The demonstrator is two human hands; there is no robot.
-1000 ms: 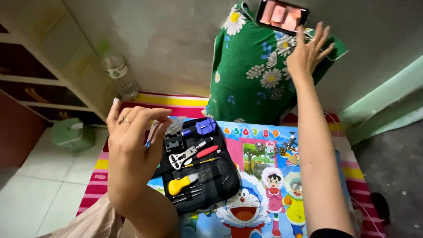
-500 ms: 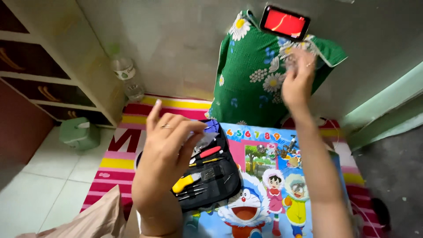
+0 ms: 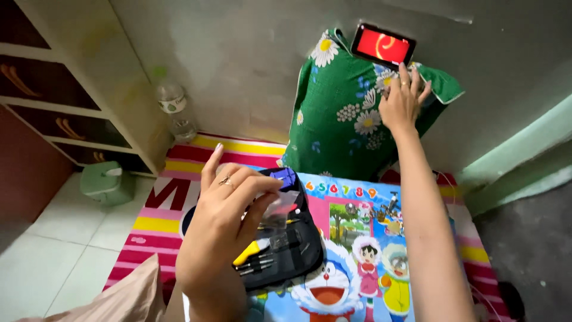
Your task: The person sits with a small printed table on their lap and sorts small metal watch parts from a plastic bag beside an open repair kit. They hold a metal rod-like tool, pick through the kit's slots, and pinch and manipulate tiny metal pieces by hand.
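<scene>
Since the earlier frame the right hand [image 3: 404, 98] has come down off the phone's lower edge and now lies on the green flowered pillow [image 3: 351, 113], while the phone [image 3: 383, 45] shows a plain red screen. Its grip is open: the fingers are spread flat against the pillow cloth just under the phone, closed on nothing.

Over the same span the left hand [image 3: 223, 223] has shifted a little lower and nearer the camera, above the black tool case [image 3: 286, 238]. Its thumb and bent fingers pinch a small clear plastic packet [image 3: 279, 206], with the forefinger raised; what the packet holds is too blurred to tell.

Taking the tool case as the landmark: it lies open on a bright cartoon play mat [image 3: 369, 250], with the left hand covering its left half. Inside it, a yellow-handled tool [image 3: 250, 253] lies toward the near side beside a row of thin dark tools, and a blue part [image 3: 287, 175] sits at its far edge. The pillow stands upright beyond the case, leaning on the grey wall [image 3: 238, 53], and the phone is propped at the pillow's top. Under the play mat, a striped floor mat [image 3: 173, 197] in pink, yellow and red spreads to the left of the case. Farther left and beyond it, a clear plastic bottle [image 3: 173, 107] stands at the foot of the wall beside a pale cabinet [image 3: 77, 83], and a small green container [image 3: 107, 182] sits on the white tiled floor [image 3: 53, 262] near the cabinet.
</scene>
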